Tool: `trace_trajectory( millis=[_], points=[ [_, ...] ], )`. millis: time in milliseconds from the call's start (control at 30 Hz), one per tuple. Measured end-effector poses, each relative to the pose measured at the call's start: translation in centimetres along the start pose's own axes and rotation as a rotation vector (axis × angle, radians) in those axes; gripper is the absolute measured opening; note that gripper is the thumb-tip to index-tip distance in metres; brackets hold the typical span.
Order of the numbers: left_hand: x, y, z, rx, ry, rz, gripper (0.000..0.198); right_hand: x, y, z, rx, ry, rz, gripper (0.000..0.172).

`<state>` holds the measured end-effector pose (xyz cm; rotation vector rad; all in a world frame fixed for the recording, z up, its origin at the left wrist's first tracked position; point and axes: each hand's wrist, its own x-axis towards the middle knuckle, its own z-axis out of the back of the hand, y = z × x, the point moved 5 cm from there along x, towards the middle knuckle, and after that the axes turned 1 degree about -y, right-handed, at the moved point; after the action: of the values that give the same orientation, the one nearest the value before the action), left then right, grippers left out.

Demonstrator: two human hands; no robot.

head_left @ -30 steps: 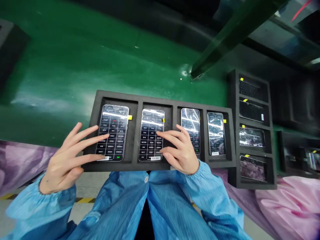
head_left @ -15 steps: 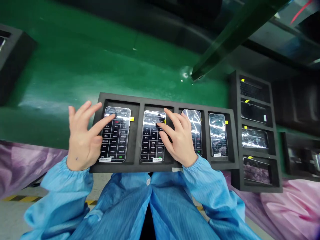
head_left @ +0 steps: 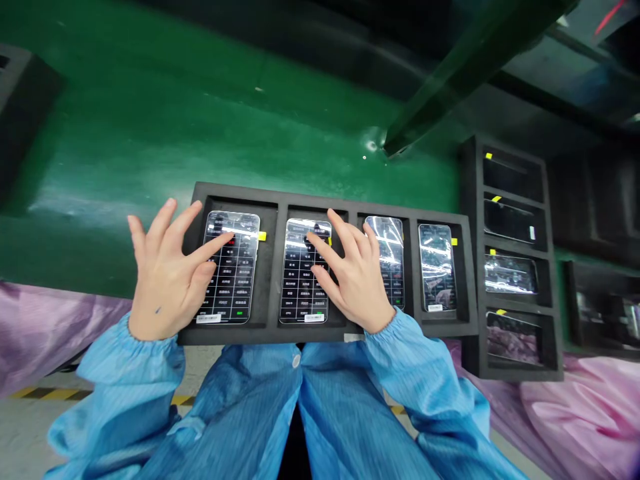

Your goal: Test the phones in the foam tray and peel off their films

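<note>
A black foam tray (head_left: 270, 267) lies across my lap edge on the green table, holding several phones in separate slots. My left hand (head_left: 167, 277) is open, fingers spread, with the index fingertip on the upper screen of the leftmost phone (head_left: 235, 280). My right hand (head_left: 353, 277) is open too, its index fingertip touching the upper part of the second phone (head_left: 300, 280). Both screens show a dark grid of test buttons. The third phone (head_left: 393, 253) is partly hidden by my right hand. The fourth phone (head_left: 436, 267) lies untouched.
A second black foam tray (head_left: 473, 267) stands to the right, turned lengthwise, with several phones bearing yellow tabs. Another dark tray (head_left: 20, 100) sits at the far left. Purple and pink cloth (head_left: 575, 413) drapes the table's front edge. A green metal beam (head_left: 450, 73) crosses above.
Both hands moved up from the lower half of the screens to the upper part. The left index finger and right index finger now touch higher rows on their phones.
</note>
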<state>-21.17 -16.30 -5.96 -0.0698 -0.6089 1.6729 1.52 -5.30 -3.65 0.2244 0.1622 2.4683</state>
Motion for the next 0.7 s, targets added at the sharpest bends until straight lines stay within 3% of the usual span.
trace_trajectory(
  millis=[467,700],
  points=[
    [0.09,0.02,0.30,-0.048,-0.024,0.053,0.054,-0.39,-0.63,0.51,0.032,-0.078,-0.069,0.045],
    [-0.12,0.00,0.45,-0.012,-0.053,0.029,0.052,0.06,-0.29,0.45,0.024,-0.029,-0.056,0.041]
  ],
)
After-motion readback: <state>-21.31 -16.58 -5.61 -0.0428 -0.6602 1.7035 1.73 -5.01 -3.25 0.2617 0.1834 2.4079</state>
